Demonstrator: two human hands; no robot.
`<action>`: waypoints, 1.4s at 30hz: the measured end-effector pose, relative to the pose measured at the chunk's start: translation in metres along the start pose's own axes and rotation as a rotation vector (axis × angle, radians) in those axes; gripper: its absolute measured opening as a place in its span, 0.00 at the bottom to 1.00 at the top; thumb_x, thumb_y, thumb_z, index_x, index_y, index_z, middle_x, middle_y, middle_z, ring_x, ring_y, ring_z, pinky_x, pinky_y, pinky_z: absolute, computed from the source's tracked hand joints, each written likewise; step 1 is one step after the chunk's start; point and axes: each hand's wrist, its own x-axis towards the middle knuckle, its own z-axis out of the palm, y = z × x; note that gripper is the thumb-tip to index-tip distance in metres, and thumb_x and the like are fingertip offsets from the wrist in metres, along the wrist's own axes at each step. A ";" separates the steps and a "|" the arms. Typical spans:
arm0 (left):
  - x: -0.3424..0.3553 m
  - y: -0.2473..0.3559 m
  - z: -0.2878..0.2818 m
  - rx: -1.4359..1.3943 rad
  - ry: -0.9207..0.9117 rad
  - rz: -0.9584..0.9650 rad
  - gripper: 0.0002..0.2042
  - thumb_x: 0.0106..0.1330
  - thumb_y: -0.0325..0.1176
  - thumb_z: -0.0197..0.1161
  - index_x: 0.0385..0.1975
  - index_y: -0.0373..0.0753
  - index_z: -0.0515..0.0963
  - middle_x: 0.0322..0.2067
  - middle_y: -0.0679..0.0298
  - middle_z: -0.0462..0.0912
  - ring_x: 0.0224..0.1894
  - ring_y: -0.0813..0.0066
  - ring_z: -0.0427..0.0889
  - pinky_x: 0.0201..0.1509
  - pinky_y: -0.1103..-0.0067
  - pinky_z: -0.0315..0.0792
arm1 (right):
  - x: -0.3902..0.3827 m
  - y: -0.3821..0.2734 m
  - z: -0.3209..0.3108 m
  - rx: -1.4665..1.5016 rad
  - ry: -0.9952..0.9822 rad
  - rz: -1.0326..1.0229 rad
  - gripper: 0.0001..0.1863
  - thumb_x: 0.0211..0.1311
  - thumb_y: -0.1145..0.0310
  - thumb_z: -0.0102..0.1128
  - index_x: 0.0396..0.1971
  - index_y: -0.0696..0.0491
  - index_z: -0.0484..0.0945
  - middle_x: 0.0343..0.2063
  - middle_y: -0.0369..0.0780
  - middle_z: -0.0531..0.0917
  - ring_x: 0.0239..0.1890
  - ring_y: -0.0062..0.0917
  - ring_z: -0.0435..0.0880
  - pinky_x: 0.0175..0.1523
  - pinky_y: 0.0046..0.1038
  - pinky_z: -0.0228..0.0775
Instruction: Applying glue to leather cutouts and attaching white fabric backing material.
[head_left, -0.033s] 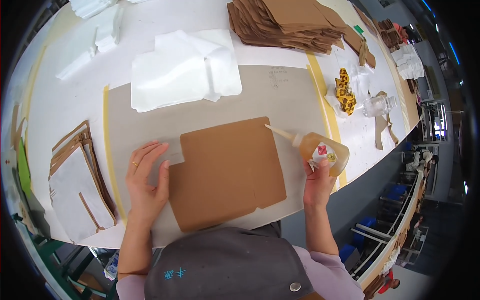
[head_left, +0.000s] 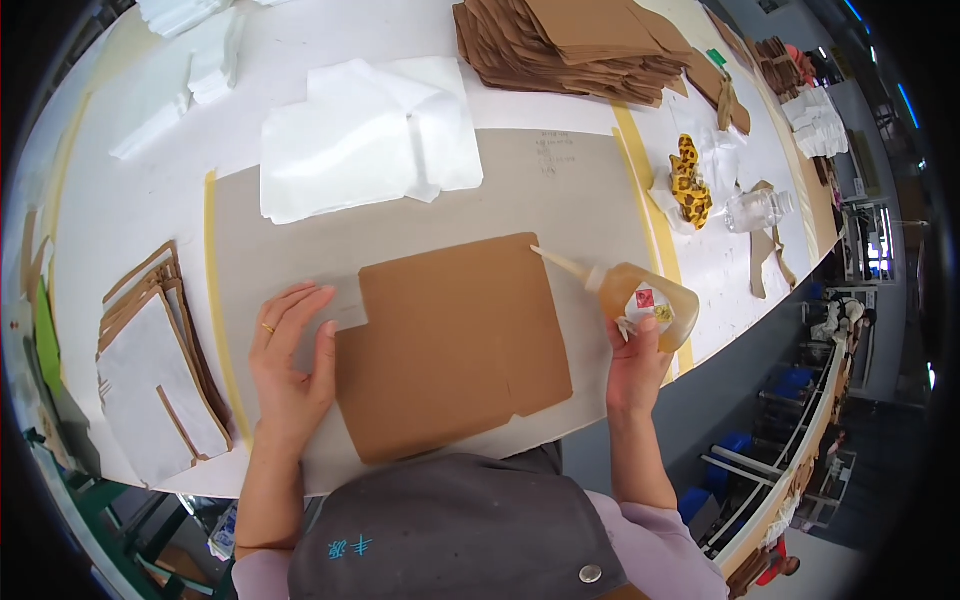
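Panel (head_left: 455, 350), brown, lies flat on the grey mat (head_left: 595, 190), between both sets of fingers: rightward of the left ones, leftward of the right ones. Head view, my only feed. Nearly as wide as long; I read no clear long axis.

Key relation, in my judgement: nozzle (head_left: 560, 262) to panel corner. The bottle's (head_left: 655, 283) long axis runs slantwise, base rightward, nozzle pointing left and ahead of the right fingers. From where I watch, its tip meets the panel's corner ahead-left of those fingers; contact or hover, I cannot tell. Right hand (head_left: 637, 375) is the nearer to that corner; left hand (head_left: 290, 365) is nearer the stepped left edge.

Right fingers: closed round the bottle. Left fingers: loosely curved, thumb well parted, no object seen held; thumb tip just beside the panel, touch uncertain. Ahead of the left fingers, I log white sheets (head_left: 350, 150).
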 end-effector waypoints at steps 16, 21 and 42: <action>0.000 -0.002 -0.010 -0.037 0.076 -0.044 0.13 0.56 0.18 0.59 0.42 0.35 0.79 0.42 0.55 0.80 0.48 0.58 0.78 0.52 0.71 0.72 | -0.013 0.008 0.026 -0.039 -0.049 0.025 0.25 0.61 0.72 0.60 0.58 0.56 0.64 0.48 0.41 0.75 0.48 0.27 0.79 0.52 0.32 0.76; 0.002 -0.002 -0.013 -0.036 0.112 -0.027 0.13 0.55 0.18 0.60 0.41 0.36 0.80 0.42 0.56 0.80 0.47 0.59 0.78 0.51 0.71 0.72 | -0.025 0.021 0.045 -0.082 -0.297 0.037 0.28 0.63 0.68 0.60 0.61 0.52 0.60 0.52 0.40 0.74 0.52 0.28 0.77 0.54 0.35 0.76; 0.001 -0.014 -0.013 -0.047 0.175 0.024 0.11 0.57 0.20 0.61 0.40 0.37 0.80 0.39 0.58 0.81 0.43 0.59 0.78 0.45 0.70 0.74 | -0.019 0.005 0.076 -0.252 -0.575 0.091 0.28 0.52 0.69 0.69 0.52 0.58 0.70 0.44 0.38 0.78 0.46 0.23 0.77 0.54 0.28 0.69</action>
